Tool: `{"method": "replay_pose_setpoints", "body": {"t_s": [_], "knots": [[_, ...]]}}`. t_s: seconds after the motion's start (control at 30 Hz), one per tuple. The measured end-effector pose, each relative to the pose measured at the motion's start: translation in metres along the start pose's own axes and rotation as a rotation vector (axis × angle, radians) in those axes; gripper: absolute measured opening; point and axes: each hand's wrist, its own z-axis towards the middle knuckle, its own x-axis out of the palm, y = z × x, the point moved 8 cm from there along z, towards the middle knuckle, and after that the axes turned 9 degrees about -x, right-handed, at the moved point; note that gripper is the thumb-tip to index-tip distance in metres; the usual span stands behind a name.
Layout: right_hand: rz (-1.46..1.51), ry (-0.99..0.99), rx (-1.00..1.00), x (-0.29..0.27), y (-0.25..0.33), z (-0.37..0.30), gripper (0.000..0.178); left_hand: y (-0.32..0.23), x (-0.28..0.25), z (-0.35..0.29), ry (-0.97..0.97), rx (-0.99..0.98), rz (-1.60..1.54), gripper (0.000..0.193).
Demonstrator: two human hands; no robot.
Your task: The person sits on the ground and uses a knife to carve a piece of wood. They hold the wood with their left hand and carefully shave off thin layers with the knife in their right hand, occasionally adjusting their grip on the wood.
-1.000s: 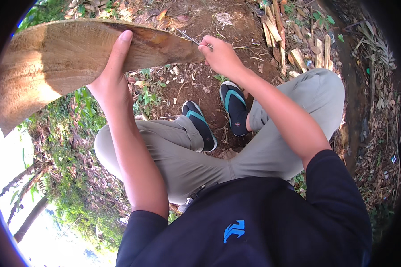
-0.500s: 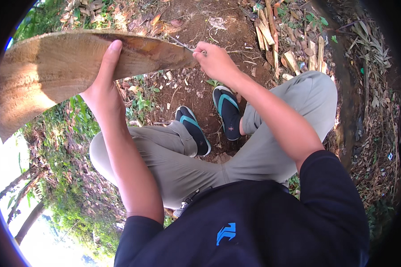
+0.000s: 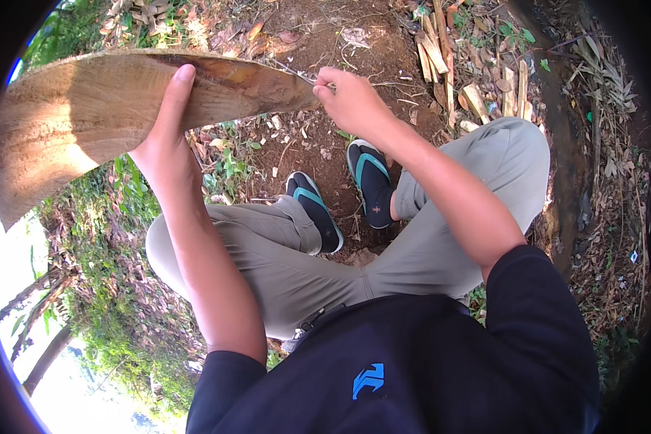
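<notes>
A broad, curved slab of wood (image 3: 116, 101) with rough grain reaches from the left side to the middle top, tapering to a narrow tip. My left hand (image 3: 168, 137) grips its lower edge, thumb flat on the face and fingers hidden behind. In my right hand (image 3: 347, 98), at the tapered end, is a thin metal blade (image 3: 291, 70). The fist covers its handle, and the blade points up and left along the wood's far edge. Whether it touches the wood I cannot tell. A darker patch (image 3: 228, 72) marks the wood near the thumb.
Below the slab are my feet in dark sandals (image 3: 315, 206) with teal straps, on brown soil (image 3: 318, 148). Split wood pieces (image 3: 432, 50) lie among dry leaves at the upper right. My bent knees (image 3: 510, 155) flank the work. Green plants (image 3: 134, 318) grow at the left.
Almost nothing differs. The slab and both hands stay in place, with only a very slight shift of the view and of the blade.
</notes>
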Motion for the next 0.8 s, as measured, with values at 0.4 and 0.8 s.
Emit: {"method": "replay_pose_setpoints", "body": {"t_s": [0.4,0.8], "knots": [[-0.011,0.017,-0.016,0.006,-0.001,0.000,0.017,0.000,0.001,-0.003,0.019,-0.011,0.043,0.038],[0.129,0.021,-0.006,0.017,-0.013,0.013,0.020,-0.002,0.000,-0.003,-0.021,0.015,0.016,0.043]]}}
